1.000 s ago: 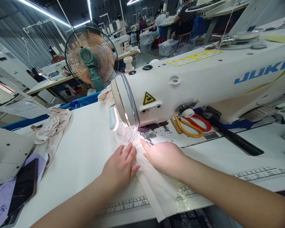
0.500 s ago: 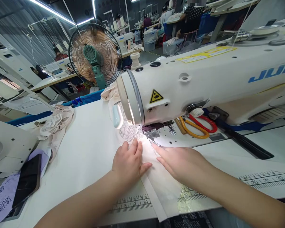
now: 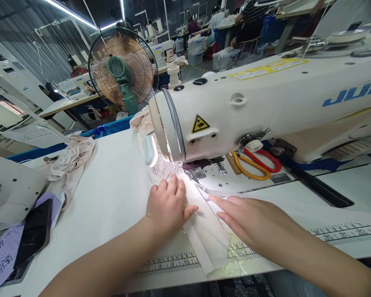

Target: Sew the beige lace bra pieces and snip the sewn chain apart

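A pale cream fabric panel (image 3: pixel 208 243) runs under the sewing machine head (image 3: pixel 179 128), joined by white lace (image 3: pixel 165 168) at the needle area. My left hand (image 3: pixel 168 202) lies on the panel with fingers stretched toward the needle and thumb apart, pressing it to the table. At the panel's right edge is my right hand (image 3: pixel 247 218), fingers extended and the thumb separate. Its index fingertip touches or nearly touches a narrow whitish strip (image 3: pixel 205 189) leading to the presser foot. The needle itself is hidden.
Orange-handled scissors (image 3: pixel 253 169) and a red handle (image 3: pixel 268 159) lie behind my right hand. A black lever (image 3: pixel 323 187) juts out to the right. Lace garments (image 3: pixel 72 159) and a phone (image 3: pixel 34 231) are on the left. A fan (image 3: pixel 123 72) stands behind.
My right hand has shifted right and slightly down, away from the presser foot. The panel's lower end has moved up toward the needle. My left hand stays nearly in place.
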A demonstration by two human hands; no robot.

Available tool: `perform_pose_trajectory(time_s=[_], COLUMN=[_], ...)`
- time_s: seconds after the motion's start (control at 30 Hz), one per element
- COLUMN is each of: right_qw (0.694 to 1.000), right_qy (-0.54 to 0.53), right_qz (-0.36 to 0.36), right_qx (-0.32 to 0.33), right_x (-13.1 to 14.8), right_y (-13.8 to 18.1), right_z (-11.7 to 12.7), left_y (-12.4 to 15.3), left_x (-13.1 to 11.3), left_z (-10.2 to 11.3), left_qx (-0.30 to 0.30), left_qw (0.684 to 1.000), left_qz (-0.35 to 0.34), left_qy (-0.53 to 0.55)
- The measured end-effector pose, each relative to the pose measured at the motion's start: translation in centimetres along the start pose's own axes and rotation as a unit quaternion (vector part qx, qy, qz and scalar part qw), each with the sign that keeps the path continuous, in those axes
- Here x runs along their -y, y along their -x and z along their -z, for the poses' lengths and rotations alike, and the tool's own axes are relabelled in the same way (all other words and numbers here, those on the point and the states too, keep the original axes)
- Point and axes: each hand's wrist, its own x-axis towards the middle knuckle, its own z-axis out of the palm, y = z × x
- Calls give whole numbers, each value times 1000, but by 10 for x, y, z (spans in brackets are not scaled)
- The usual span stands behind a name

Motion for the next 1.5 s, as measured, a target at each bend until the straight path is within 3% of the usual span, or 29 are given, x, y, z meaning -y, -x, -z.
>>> perform_pose_trajectory(time_s=[0.13,0.33,0.73,1.07,1.27,1.5], right_qw=[999,992,990,991,989,988], right_qy=[-6,-21,-8,-2,18,65], right_qz=[36,126,139,135,145,141], right_qx=[4,12,20,27,-11,22], right_x=[0,-5,-13,-8,-8,-5], right_y=[6,13,12,2,-5,-17], right_z=[4,-1,-14,-10,-12,-14], left_y=[10,28,20,1,-11,-22], left_x=[-9,-20,-3,23,39,56], left_z=[2,-9,-12,-14,-15,-6], left_qx=[-44,-56,9,-1,-28,-33], left_qw=[995,977,967,958,952,945], left_qz=[-80,-179,-218,-261,-288,-318], left_qy=[28,107,131,116,99,72])
